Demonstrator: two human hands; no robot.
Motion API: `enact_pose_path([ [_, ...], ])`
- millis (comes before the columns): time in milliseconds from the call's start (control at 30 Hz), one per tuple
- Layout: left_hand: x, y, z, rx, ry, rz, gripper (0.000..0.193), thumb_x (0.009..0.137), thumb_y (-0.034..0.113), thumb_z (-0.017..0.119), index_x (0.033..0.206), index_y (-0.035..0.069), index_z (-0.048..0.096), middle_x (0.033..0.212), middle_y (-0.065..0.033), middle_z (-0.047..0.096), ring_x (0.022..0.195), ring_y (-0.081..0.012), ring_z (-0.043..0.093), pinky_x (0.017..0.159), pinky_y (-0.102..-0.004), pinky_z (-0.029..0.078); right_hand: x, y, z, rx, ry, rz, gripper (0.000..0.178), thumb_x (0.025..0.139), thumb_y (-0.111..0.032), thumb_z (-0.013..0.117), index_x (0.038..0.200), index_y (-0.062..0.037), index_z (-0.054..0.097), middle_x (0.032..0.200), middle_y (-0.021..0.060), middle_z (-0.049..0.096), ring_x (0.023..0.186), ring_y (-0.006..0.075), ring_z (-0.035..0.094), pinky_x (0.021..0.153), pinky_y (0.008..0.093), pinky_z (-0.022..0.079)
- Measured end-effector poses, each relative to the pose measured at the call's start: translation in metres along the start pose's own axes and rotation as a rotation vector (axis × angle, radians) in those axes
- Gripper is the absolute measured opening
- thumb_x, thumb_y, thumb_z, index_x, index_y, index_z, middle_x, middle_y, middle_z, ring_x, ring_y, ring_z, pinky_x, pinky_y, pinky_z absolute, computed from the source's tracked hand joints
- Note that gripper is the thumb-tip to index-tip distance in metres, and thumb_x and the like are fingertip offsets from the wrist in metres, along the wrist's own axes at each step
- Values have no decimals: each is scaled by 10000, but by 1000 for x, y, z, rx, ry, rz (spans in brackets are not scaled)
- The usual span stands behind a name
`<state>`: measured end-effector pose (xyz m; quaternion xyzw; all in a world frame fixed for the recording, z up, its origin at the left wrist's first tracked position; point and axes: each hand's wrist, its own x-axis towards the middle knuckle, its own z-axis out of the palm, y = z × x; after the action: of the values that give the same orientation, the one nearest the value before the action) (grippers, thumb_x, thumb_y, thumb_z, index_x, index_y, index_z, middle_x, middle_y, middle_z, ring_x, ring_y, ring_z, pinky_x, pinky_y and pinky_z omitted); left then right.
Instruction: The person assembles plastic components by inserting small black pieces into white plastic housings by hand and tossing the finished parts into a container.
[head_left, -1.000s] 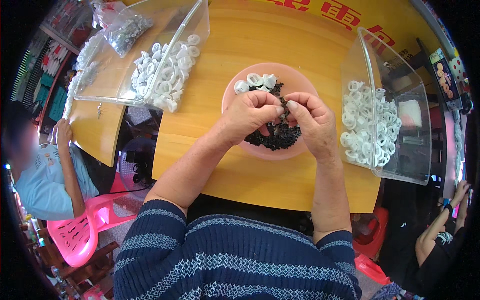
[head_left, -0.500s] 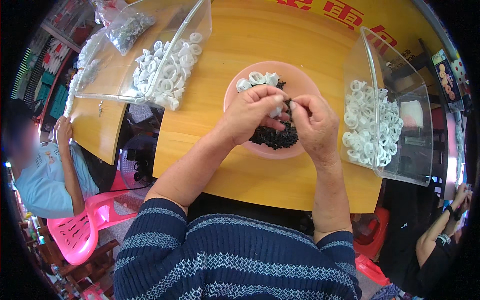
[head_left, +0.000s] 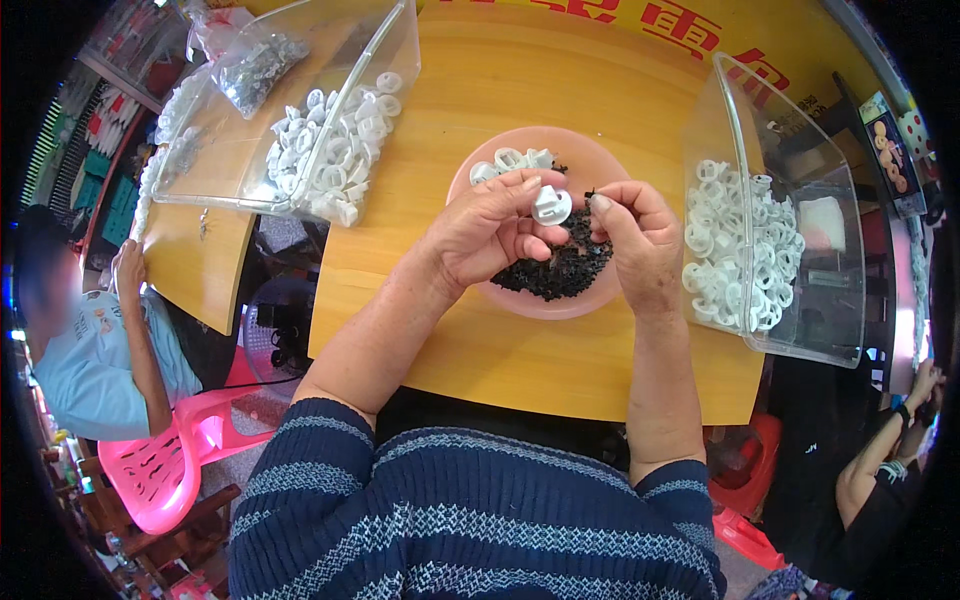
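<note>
My left hand (head_left: 490, 228) holds a round white plastic part (head_left: 551, 206) between thumb and fingers, its slotted face showing. Just right of it, my right hand (head_left: 642, 240) is closed in a pinch, with what looks like a small black piece (head_left: 591, 196) at the fingertips. Both hands are over a pink bowl (head_left: 606, 160). Inside the bowl lies a heap of small black pieces (head_left: 550, 278), partly hidden by my hands. Several white plastic parts (head_left: 508, 160) sit at the bowl's far left side.
Clear plastic bins stand on the wooden table (head_left: 500, 70): a left bin (head_left: 225, 190) and a right bin (head_left: 815, 345), both with many white parts. A bag of small dark pieces (head_left: 255, 75) rests by the left bin. A person (head_left: 100, 350) sits at left, another person's arm (head_left: 880, 445) shows at right.
The white part in my left hand has turned so its round face shows. My right hand has drawn slightly to the right, away from the left.
</note>
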<state>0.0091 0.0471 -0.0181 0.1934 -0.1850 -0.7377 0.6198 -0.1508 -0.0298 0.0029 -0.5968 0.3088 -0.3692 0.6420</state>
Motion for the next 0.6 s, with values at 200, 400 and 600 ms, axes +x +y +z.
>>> enact_pose_path([
  [200,1,-5,8,52,161,58,248,856,137,479,1069,11,481,922,-125,576,756,-184,589,652,-281,527,2,8,-2,-141,-28,-77,66,800,-60,542,837,-6,556,673,-13,529,618,54,484,579,173,403],
  [400,1,0,1,77,113,79,257,842,118,500,1069,-3,480,905,-119,576,738,-168,583,611,-260,519,-3,1,6,-61,-83,-25,66,804,-48,532,841,0,560,709,9,563,631,66,532,589,191,447],
  [600,2,0,7,48,111,78,278,839,147,516,1072,1,478,915,-115,576,693,-133,566,573,-230,500,-1,8,4,-201,-37,-146,50,789,-22,537,823,6,562,726,23,565,631,76,534,589,194,445],
])
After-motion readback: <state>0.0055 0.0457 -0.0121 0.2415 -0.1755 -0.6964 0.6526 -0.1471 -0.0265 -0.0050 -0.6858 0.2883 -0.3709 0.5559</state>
